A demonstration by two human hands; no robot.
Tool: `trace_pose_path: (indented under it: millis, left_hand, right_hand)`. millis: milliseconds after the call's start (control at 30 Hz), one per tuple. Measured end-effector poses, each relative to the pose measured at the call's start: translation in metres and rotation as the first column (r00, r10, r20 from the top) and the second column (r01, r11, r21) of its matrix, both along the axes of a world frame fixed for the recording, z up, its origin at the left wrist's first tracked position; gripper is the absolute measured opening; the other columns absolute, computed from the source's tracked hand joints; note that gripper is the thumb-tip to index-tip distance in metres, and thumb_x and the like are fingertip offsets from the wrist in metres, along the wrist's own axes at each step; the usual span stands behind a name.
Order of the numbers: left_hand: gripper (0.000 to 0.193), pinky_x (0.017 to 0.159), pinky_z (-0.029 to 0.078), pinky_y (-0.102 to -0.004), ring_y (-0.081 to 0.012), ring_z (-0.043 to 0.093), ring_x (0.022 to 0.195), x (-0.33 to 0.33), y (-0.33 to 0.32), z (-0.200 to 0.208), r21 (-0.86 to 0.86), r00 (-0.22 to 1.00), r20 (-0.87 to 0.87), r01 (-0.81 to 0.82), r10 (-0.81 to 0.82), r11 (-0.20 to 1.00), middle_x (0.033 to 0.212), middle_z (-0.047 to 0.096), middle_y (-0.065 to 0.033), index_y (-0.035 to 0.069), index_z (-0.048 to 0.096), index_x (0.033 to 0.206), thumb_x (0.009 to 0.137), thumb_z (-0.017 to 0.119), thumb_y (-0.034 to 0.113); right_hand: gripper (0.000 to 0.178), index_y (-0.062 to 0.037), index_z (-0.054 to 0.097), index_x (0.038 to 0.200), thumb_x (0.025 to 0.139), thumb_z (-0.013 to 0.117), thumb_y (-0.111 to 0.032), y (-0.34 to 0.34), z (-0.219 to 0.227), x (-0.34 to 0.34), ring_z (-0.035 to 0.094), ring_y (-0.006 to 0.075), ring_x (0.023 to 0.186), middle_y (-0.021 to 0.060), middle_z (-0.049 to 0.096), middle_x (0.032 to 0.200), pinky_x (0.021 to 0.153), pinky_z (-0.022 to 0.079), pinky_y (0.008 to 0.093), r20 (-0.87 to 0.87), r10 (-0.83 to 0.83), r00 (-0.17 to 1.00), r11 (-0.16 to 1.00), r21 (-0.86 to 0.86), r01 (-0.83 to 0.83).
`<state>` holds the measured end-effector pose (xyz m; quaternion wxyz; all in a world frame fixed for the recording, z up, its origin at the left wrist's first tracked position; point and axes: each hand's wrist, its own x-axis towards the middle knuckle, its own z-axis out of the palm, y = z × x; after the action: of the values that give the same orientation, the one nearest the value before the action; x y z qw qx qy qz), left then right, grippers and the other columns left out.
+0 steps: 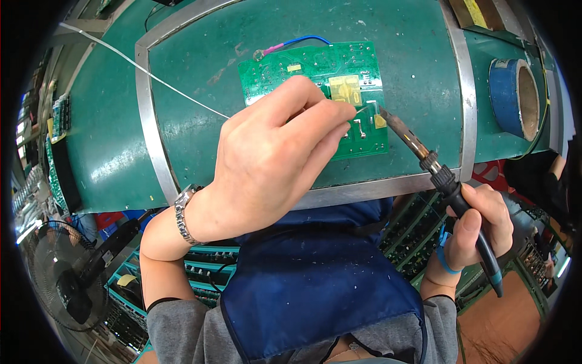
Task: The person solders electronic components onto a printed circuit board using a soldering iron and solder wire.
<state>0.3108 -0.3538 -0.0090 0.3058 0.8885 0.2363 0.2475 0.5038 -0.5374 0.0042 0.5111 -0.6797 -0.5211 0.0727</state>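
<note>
A green circuit board [364,57] lies on the bench with its soldered side up; yellow tape patches [345,90] cover parts of it. From its far edge a blue wire [306,39] runs to a ring terminal. My left hand [273,142] is over the board, fingertips pinched on solder wire [176,85], whose long strand trails in from the far left. A short end pokes out beyond the fingertips. In my right hand [482,224] is a soldering iron [445,182], slanting down to the board's right side, tip close to the solder's end. My left palm hides the board's near-left part.
A metal frame [465,91] borders the green bench surface [194,121]. At the right stands a blue tape roll [512,97]. A fan [66,279] is at the lower left, and racks of boards [203,267] flank my blue apron [321,285].
</note>
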Motion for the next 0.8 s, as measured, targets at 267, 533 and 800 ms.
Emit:
trace_pose_path:
  millis: [267,533,800]
  left_hand:
    - [0.023,0.051,0.044,-0.0248,-0.0115,0.056,0.060,0.004,0.004,-0.010,0.022,0.999,0.026,0.028,-0.029,0.999,0.080,0.057,-0.0044,0.005,0.073,0.096,0.075,0.075,-0.004]
    - [0.029,0.052,0.042,-0.0268,-0.0133,0.051,0.061,0.007,0.001,-0.018,0.033,0.995,0.050,0.086,-0.088,0.996,0.081,0.052,-0.0047,0.006,0.073,0.101,0.074,0.074,-0.006]
    - [0.029,0.052,0.043,-0.0268,-0.0145,0.052,0.060,0.003,-0.002,-0.014,0.043,0.994,0.049,0.098,-0.100,0.994,0.080,0.052,-0.0051,0.005,0.072,0.101,0.074,0.074,-0.006]
  right_hand:
    - [0.028,0.0045,0.068,0.089,0.084,0.072,-0.023,0.009,-0.005,0.001,0.060,0.0167,0.053,0.0119,0.067,0.068,0.049,0.042,0.0252,-0.002,0.014,1.000,1.000,-0.018,-0.014]
    - [0.027,0.0046,0.067,0.089,0.084,0.071,-0.022,0.002,-0.005,0.003,0.058,0.0167,0.051,0.0095,0.064,0.066,0.048,0.043,0.0254,0.014,0.028,1.000,1.000,-0.007,-0.028]
    - [0.027,0.0033,0.067,0.088,0.085,0.071,-0.024,-0.005,-0.003,0.004,0.058,0.0171,0.050,0.0081,0.063,0.064,0.047,0.044,0.0261,0.057,0.048,0.997,0.999,-0.010,-0.047]
